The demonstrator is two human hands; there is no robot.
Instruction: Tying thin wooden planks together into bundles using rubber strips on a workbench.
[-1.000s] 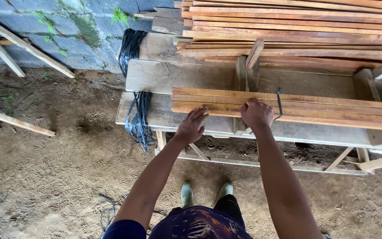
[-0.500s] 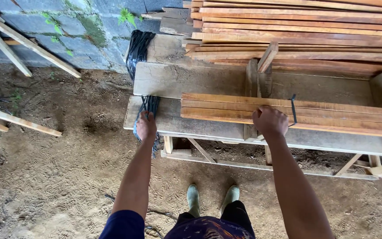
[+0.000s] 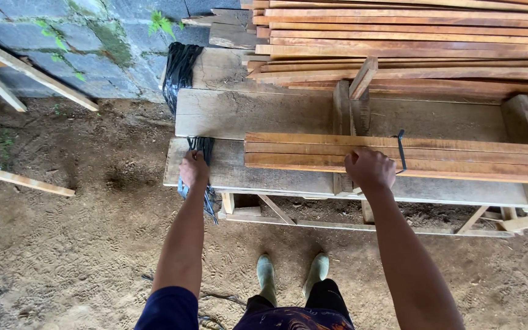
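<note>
Here your left hand (image 3: 194, 168) closes its fingers around the bundle of black straps (image 3: 203, 150) draped over the bench (image 3: 288, 180) edge. Your right hand (image 3: 369, 169) presses flat — fingers together — on the bundle of wooden slats (image 3: 459, 157) lying along the bench, beside its black strap band (image 3: 400, 148).

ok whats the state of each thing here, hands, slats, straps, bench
left hand: closed on the black straps at the bench edge
right hand: pressing down on the slat bundle
slat bundle: lying flat, one black band around it
black straps: draped over the bench
slat pile: stacked behind
</note>
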